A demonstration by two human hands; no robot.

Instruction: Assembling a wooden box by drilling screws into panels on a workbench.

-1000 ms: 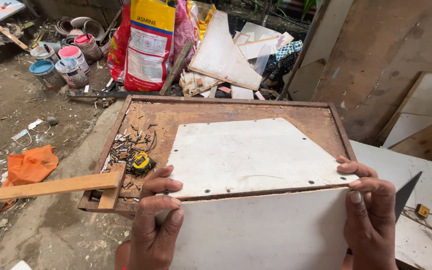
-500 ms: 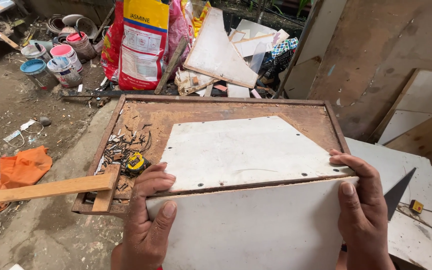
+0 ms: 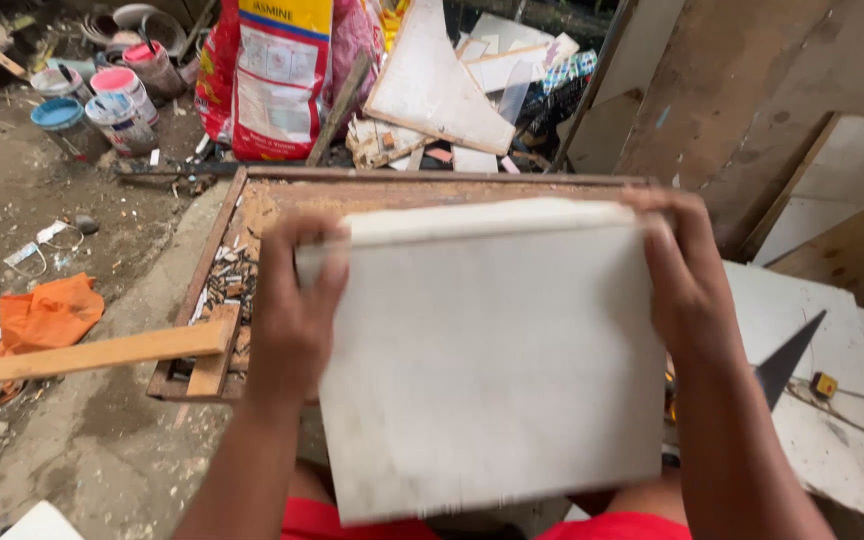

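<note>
I hold a white rectangular board (image 3: 492, 360) up in front of me, tilted toward the camera. My left hand (image 3: 292, 310) grips its upper left edge and my right hand (image 3: 687, 280) grips its upper right edge. The board hides most of the brown wooden framed panel (image 3: 252, 215) lying on the ground behind it. Only that panel's left side and far edge show, with small debris along the left rim.
A wooden batten (image 3: 92, 355) rests on the frame's left corner. An orange cloth (image 3: 47, 315) lies on the dirt floor. Paint cans (image 3: 102, 100), a printed sack (image 3: 277, 75) and board offcuts (image 3: 442, 85) stand behind. At right, white boards (image 3: 822, 430), a dark pointed blade (image 3: 787, 360).
Both hands lifted the white board off the framed panel and raised it toward the camera. It now covers the other white sheet and the yellow tape measure.
</note>
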